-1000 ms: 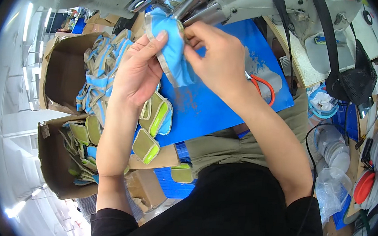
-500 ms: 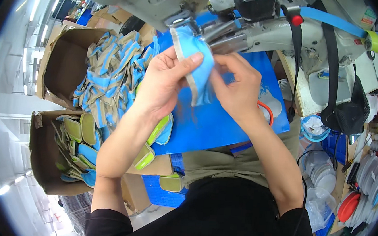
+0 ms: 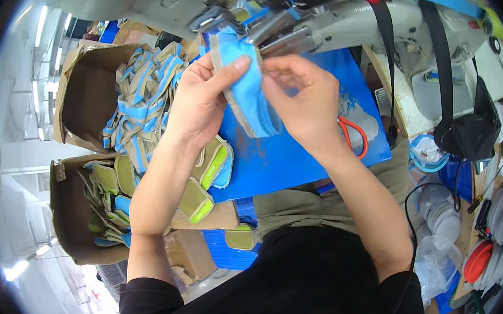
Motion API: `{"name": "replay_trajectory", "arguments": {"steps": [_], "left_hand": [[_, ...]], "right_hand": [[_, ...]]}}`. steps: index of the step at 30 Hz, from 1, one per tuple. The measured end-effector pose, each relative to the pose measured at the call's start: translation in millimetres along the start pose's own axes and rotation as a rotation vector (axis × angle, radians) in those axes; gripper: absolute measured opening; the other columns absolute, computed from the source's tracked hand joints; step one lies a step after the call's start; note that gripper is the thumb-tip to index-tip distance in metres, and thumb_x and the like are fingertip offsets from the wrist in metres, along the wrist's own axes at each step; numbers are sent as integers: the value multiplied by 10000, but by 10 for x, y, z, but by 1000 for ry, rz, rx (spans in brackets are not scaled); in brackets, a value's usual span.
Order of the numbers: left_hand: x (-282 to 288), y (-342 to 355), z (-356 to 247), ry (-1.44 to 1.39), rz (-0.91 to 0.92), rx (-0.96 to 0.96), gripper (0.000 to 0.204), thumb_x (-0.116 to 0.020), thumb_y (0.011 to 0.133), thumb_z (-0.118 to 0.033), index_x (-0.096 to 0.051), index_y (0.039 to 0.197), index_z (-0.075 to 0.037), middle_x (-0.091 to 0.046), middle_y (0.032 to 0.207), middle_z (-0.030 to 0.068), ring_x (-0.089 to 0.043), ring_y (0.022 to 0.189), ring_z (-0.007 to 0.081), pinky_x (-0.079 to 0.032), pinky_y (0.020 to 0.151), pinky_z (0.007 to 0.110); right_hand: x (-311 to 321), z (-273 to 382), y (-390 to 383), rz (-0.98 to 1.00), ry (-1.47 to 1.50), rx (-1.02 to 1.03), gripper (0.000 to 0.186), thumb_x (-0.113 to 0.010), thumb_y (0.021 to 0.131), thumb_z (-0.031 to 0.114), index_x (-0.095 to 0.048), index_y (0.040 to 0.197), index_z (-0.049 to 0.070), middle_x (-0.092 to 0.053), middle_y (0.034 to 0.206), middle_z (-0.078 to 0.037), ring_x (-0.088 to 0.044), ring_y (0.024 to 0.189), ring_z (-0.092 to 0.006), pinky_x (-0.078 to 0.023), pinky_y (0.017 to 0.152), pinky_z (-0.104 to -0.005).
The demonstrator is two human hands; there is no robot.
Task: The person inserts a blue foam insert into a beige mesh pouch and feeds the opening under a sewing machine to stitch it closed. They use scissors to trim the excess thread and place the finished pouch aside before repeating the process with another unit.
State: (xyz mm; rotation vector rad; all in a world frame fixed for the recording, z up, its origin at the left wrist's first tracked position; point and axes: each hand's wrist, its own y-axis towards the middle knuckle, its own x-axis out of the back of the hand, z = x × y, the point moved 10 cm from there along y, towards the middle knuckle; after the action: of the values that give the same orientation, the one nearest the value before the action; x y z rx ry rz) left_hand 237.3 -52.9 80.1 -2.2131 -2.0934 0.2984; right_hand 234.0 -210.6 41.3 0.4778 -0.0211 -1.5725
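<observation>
A light-blue fabric piece with a beige edge strip (image 3: 246, 94) hangs curved at the sewing machine's metal parts (image 3: 284, 38). My left hand (image 3: 200, 97) grips its left side, the thumb lying across the blue face and the fingers behind it. My right hand (image 3: 304, 99) is closed at the opposite edge, thumb and forefinger pinching the cloth near its upper end. The top of the piece reaches up to the presser area, where the exact contact is hard to make out. Beneath both hands lies a blue work surface (image 3: 274, 165).
Left stands a cardboard box (image 3: 91, 94) beside a heap of blue-and-beige strips (image 3: 146, 104). A nearer box (image 3: 73, 214) holds green-and-blue pads. More pads (image 3: 198, 200) lie by my left forearm. Orange-handled scissors (image 3: 356, 136) rest right of my right hand. Black straps (image 3: 439, 65) hang at right.
The whole view has shifted slightly, with the machine higher in it. Both hands still hold the fabric piece, which bends more at its lower end. The right fingers look less blurred.
</observation>
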Motion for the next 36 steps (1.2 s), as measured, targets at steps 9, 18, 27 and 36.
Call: {"name": "replay_trajectory", "arguments": {"steps": [9, 18, 27, 36], "left_hand": [[72, -12, -135, 250, -68, -271, 273, -840, 871, -58, -729, 1112, 9, -769, 1008, 77, -716, 853, 112, -584, 799, 267], [7, -16, -189, 356, -120, -358, 282, -849, 852, -42, -733, 1101, 21, -777, 987, 81, -720, 829, 105, -586, 773, 255], [26, 1, -153, 291, -84, -325, 291, -862, 841, -46, -730, 1095, 4, -777, 1008, 75, -718, 890, 114, -579, 846, 282], [12, 30, -91, 229, -73, -240, 354, -852, 841, -35, -686, 1154, -31, -767, 1031, 45, -714, 898, 97, -571, 853, 268]], "right_hand": [[-7, -15, -35, 11, 4, 85, 186, -742, 860, 4, -744, 1046, 2, -753, 944, -113, -741, 855, -188, -582, 779, -313], [-14, -110, -39, 101, 84, 167, 246, -764, 862, 23, -726, 1105, 21, -725, 974, -82, -709, 887, -164, -557, 773, -300], [-63, -154, -72, 64, -65, 125, 252, -808, 828, 21, -726, 1065, 47, -699, 911, -66, -677, 844, -146, -533, 725, -291], [-64, -211, -96, 86, 22, 65, 190, -765, 884, -48, -718, 1066, -20, -708, 990, -59, -674, 901, -112, -547, 792, -266]]}}
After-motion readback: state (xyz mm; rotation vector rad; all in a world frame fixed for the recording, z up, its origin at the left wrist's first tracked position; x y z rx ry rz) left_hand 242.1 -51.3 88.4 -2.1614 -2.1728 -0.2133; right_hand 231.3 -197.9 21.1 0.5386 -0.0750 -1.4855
